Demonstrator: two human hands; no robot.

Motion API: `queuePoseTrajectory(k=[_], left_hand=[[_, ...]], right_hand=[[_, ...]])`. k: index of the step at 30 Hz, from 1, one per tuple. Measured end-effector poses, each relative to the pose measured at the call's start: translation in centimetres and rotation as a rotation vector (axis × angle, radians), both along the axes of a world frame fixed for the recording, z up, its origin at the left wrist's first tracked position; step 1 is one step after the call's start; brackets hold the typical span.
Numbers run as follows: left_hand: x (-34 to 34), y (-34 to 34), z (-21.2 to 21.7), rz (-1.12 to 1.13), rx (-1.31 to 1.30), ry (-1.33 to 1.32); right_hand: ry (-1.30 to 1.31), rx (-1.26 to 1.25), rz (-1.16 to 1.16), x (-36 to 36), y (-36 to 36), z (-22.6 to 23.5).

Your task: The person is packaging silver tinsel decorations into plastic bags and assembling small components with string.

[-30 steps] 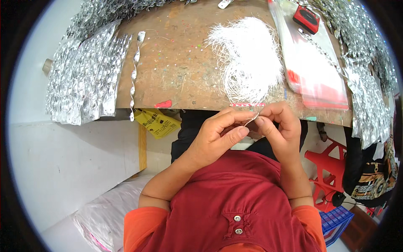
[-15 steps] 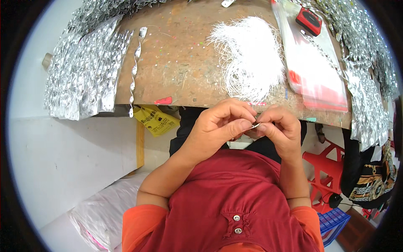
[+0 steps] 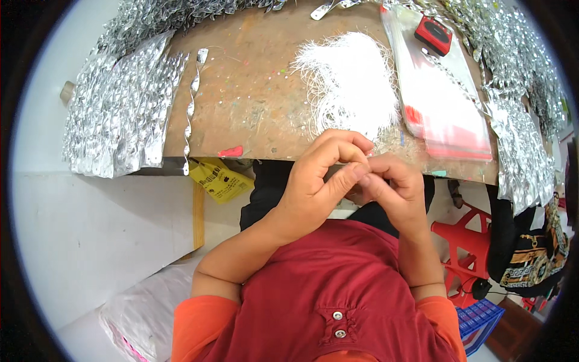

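Change: since half a second ago the left hand [image 3: 316,184] has rolled over the right hand [image 3: 395,190], and the small silvery piece that showed between the fingertips is now covered.
Left hand: fingers curled, thumb and forefinger pressed together at the meeting point with the right; it seems to pinch something tiny there, though the item itself cannot be made out.
Right hand: loosely fisted, fingertips tucked against the left thumb; whether it holds a thread end cannot be told.
Position of the work: both hands hover just off the near edge of the wooden table [image 3: 253,96], over the person's lap, close in for fine finger work.
White thread bundle [image 3: 350,84]: heaped on the table just beyond the hands, within easy reach.
Silver foil strips [image 3: 117,114]: stacked in a sheet-like pile at the table's left end, draping over the edge; more lie heaped along the right edge [image 3: 525,120].
Single twisted foil strip [image 3: 193,102]: lying apart beside the left pile.
Clear plastic bags [image 3: 446,108]: flat stack with a red band, right of the thread.
Red box [image 3: 432,34]: small, resting on top of the bags at the far end.
Yellow tag [image 3: 218,179]: printed, hanging under the table edge.
Red sticker [image 3: 230,151]: small, on the table's near edge.
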State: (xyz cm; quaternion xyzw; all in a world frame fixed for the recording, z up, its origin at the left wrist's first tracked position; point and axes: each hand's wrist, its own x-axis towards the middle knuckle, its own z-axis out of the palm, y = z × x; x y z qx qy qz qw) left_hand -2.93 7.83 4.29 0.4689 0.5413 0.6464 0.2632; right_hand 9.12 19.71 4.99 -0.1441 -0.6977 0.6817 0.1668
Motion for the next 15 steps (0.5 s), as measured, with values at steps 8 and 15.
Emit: queuePoseTrajectory(k=[8,15], left_hand=[[-0.4,-2.4,-0.9,-0.301,-0.458,-0.311],[-1.8,-5.4,-1.6,-0.097,-0.518,0.117]], right_hand=[[0.169,-0.446,0.107,0.9,1.8,-1.2],[0.018,-0.754,0.086,0.6,0.9,-3.5]])
